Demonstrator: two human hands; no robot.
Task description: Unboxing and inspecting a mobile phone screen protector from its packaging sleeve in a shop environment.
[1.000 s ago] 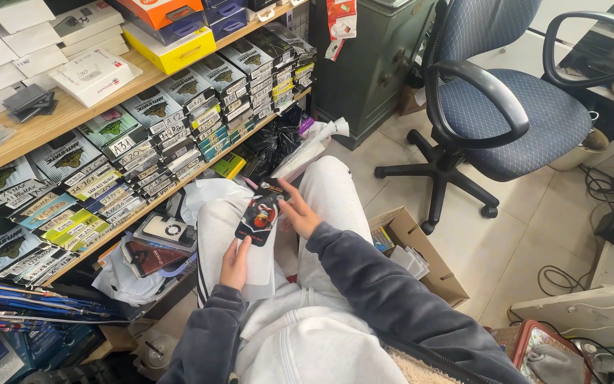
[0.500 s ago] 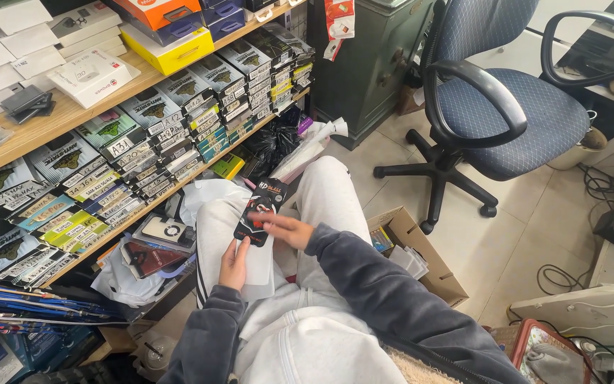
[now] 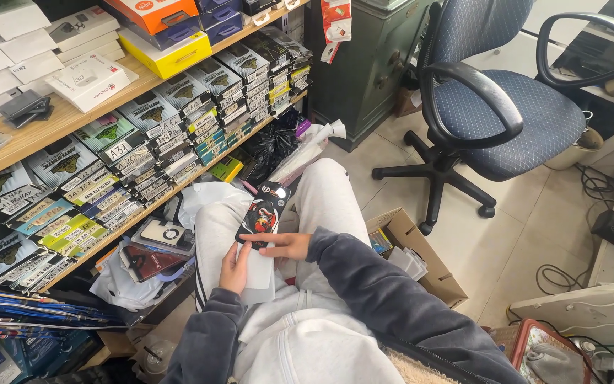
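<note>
I sit with my knees up in light grey trousers. My right hand point(image 3: 289, 246) grips the lower end of a black phone case point(image 3: 264, 210) with a red and white printed figure, held upright over my lap. My left hand point(image 3: 234, 268) holds a white flat sleeve point(image 3: 259, 268) lying on my left thigh, just under the case. Both arms wear dark grey sleeves. The case's bottom edge rests at the top of the white sleeve.
Wooden shelves point(image 3: 51, 128) at left hold rows of packaged phone cases and white boxes. A blue office chair point(image 3: 492, 107) stands at right, a green metal cabinet point(image 3: 364, 64) behind. An open cardboard box point(image 3: 410, 249) sits by my right leg. Plastic bags with cases point(image 3: 147, 263) lie at my left.
My right hand moved from the case's upper side down to its lower end. The case has shifted slightly up and stands more upright; my left hand stays on the white sleeve.
</note>
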